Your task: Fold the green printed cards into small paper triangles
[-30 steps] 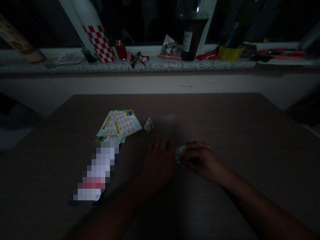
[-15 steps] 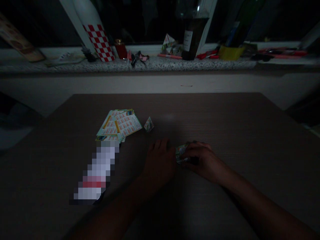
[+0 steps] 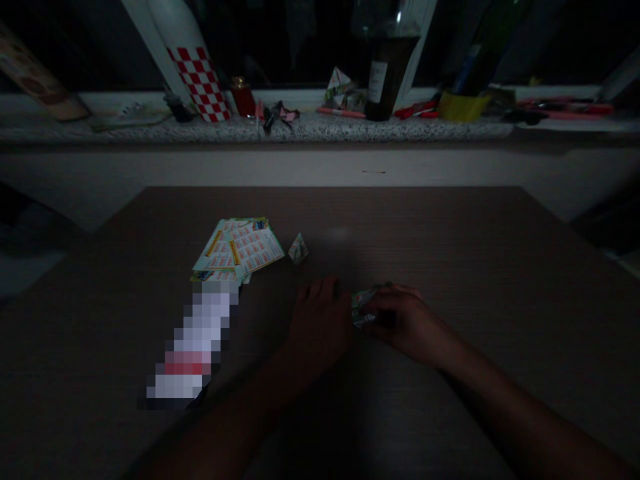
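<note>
In the middle of the brown table, my right hand (image 3: 403, 320) is closed on a small folded piece of printed paper (image 3: 361, 308), pinching it between thumb and fingers. My left hand (image 3: 323, 320) rests palm down on the table with its fingers bent, gripping the left end of the paper and covering it. Deep shade hides the left thumb and fingertips. Beyond my left hand stands a small folded paper shape (image 3: 299, 249) with a pointed top. To its left lies an overlapping pile of printed paper slips (image 3: 240, 248).
A pixelated long object (image 3: 200, 340) lies left of my hands. Behind the table, a granite windowsill (image 3: 320, 132) carries a red-checked bottle (image 3: 203, 83), a red jar (image 3: 243, 98), a dark container (image 3: 387, 80), another folded paper shape (image 3: 339, 87) and a yellow holder (image 3: 463, 105).
My right fingers have shifted slightly on the folded paper. The left hand stays in place, and the pile and small paper shape have not moved.
</note>
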A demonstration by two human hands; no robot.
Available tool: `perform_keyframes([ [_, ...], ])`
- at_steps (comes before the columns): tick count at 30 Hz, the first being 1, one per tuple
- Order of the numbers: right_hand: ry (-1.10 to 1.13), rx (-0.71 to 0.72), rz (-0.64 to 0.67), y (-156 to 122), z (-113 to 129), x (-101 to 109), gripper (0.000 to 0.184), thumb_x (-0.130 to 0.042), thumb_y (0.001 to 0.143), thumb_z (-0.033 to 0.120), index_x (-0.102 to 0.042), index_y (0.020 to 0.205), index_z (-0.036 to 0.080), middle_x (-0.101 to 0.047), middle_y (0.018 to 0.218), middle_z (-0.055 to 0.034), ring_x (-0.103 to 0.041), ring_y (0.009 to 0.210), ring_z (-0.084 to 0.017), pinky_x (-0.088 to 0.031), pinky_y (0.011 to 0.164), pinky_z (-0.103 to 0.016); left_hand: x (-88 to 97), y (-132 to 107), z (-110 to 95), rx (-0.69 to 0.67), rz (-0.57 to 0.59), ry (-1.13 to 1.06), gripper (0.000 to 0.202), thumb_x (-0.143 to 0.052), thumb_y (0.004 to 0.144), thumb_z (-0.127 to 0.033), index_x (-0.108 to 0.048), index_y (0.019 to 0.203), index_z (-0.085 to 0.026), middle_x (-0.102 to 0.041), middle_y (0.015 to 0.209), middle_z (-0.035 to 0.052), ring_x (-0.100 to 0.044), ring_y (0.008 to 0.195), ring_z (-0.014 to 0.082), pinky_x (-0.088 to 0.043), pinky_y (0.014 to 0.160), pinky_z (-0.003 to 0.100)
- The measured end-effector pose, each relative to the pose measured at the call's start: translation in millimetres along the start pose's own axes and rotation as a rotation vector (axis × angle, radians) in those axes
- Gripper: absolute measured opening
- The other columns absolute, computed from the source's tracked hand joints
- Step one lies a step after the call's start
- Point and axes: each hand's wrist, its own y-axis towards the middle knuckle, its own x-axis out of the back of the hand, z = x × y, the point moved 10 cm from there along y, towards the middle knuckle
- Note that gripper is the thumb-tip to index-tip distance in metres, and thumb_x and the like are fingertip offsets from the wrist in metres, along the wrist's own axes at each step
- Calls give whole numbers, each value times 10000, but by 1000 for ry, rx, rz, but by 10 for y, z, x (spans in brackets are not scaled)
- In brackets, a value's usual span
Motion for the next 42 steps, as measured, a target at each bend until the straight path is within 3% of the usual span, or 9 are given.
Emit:
perform_keyframes([
  [5, -11, -50, -32, 66, -24, 4, 141, -654, 736, 101, -696, 679, 223, -665, 665, 11, -585, 650, -149, -399, 653, -280, 5, 2, 0, -4, -7, 0, 208, -461, 899, -233, -636, 998, -180, -526, 1275, 143, -497, 1118, 306, -405, 914, 464],
  [13, -6, -56, -112, 76, -33, 50, 142, -656, 760, 136, -686, 660, 232, -662, 645, 14, -590, 641, -153, -399, 642, -283, -1, 9, 9, -3, -5, -11, 219, -443, 912, -234, -630, 1012, -179, -521, 1285, 139, -492, 1133, 296, -391, 931, 466],
  [25, 14, 26, -39, 72, 27, 22, 101, -642, 832, 207, -719, 785, 252, -663, 711, 1, -594, 684, -154, -402, 670, -285, 1, 7, 17, -10, -13, -8, 201, -452, 913, -241, -620, 1009, -186, -521, 1274, 131, -493, 1129, 284, -400, 926, 456],
  [36, -52, 38, 30, 51, 24, -1, 144, -734, 718, 181, -715, 824, 277, -691, 832, 1, -609, 792, -187, -408, 756, -320, -13, -4, 15, 0, -25, -5, 215, -451, 911, -239, -625, 1025, -182, -526, 1274, 132, -494, 1121, 293, -395, 934, 461],
  [42, -43, 24, 8, 52, 5, -3, 208, -724, 728, 190, -716, 913, 286, -697, 836, -6, -618, 803, -194, -411, 773, -330, -11, -6, 11, 1, -24, -10, 215, -443, 916, -239, -626, 1008, -173, -527, 1272, 134, -497, 1123, 288, -394, 933, 455],
])
